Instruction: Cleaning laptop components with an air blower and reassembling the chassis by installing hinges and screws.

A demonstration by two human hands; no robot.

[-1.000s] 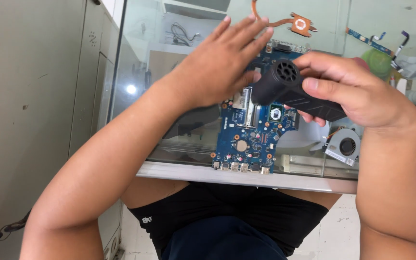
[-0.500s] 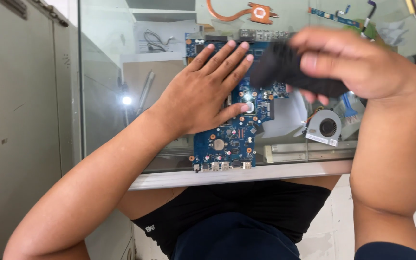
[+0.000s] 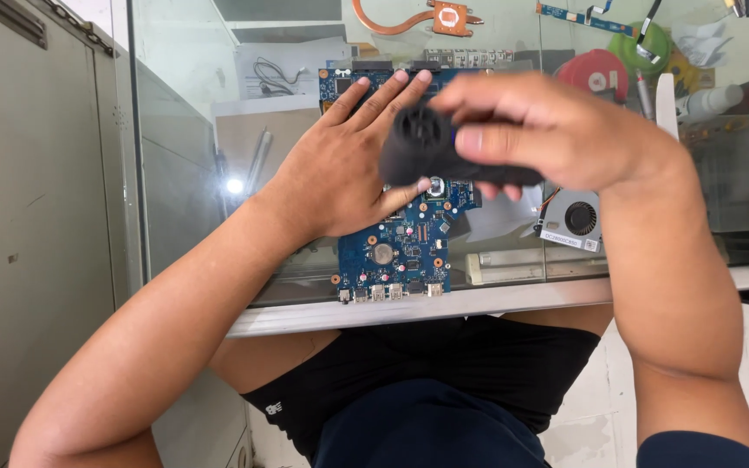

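While our left hand (image 3: 340, 169) lies flat and open on the blue board (image 3: 396, 251) on the glass table (image 3: 513, 299), our right hand (image 3: 548, 130) squeezes a black fan (image 3: 422, 147), we think, just above it. Another fan (image 3: 576, 218) lies nearby.

This looks like a small repair shop for computers. The surface (image 3: 513, 299) is a glass counter with a metal edge, like the ones shops use for showing things. On it lies a blue circuit board (image 3: 400, 251) with little metal ports along one side. Loose computer parts sit all around: a small fan (image 3: 576, 218), a copper cooling pipe (image 3: 418, 17) (bent in a curve), and a thin strip of green board (image 3: 578, 15). Tools and bits crowd the far corner.
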